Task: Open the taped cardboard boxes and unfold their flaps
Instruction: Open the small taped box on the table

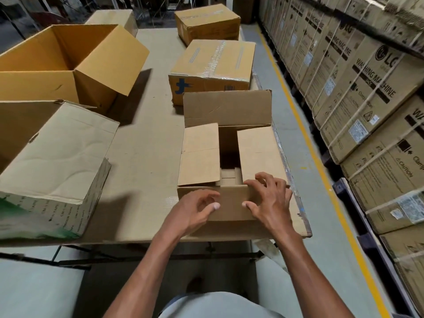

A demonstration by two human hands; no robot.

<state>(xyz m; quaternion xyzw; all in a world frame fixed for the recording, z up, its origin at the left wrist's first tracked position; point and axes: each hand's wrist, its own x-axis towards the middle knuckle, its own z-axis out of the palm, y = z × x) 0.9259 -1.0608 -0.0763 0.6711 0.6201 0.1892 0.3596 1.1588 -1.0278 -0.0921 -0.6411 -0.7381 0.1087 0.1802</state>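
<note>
Here, left hand [199, 208], right hand [267, 198], gripping near flap [231, 203] of open box [227, 154]

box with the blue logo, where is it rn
In the head view, the box with the blue logo sits taped shut right of centre, just behind the open box.

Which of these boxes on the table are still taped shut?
The two boxes at the far right: the one with the blue mark and the one behind it. Clear tape still seals their tops; the nearer boxes have flaps open.
</note>
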